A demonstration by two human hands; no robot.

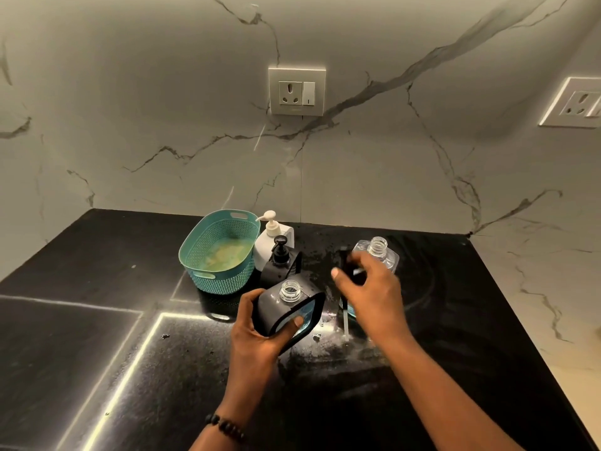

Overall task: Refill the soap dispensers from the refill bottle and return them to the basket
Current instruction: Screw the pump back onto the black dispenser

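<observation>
My left hand (257, 333) grips a black-sleeved dispenser bottle (286, 312), tilted, its clear threaded neck uncapped and blue liquid visible through its window. My right hand (370, 294) pinches a black pump head (349, 268) whose clear tube (345, 320) hangs down toward the counter. Behind that hand stands a clear bottle (379, 252) with an uncapped neck; its lower part is hidden. A second black pump dispenser (281, 265) and a white pump dispenser (271, 239) stand beside the teal perforated basket (201, 255), which holds no bottle.
The black stone counter (130, 353) is wet and spotted around the bottles. A marble wall (162, 125) with a socket (296, 91) rises behind; a second socket (575, 104) is at the right. The counter's right edge meets pale marble.
</observation>
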